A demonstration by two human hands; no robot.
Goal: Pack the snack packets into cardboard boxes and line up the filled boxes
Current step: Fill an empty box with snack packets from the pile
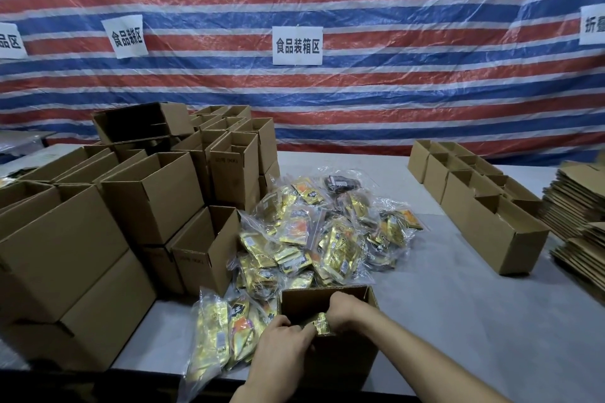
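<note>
From the head camera: two hands, one open cardboard box point(330, 366) at the near edge of the table point(458, 321), one small gold foil snack packet point(322, 326) at its mouth, seemingly upright, long axis up-down. Pinched between curled fingers of left hand point(281, 348) and right hand point(343, 307). Behind, one heap of bagged packets point(327, 232); rightward, one row of perhaps four open boxes point(491, 239).

2 hands point(281, 347), 4 paper signs point(297, 45), 1 tarp point(393, 101); boxes point(154, 193) and packets point(327, 239) too heaped to count.
</note>
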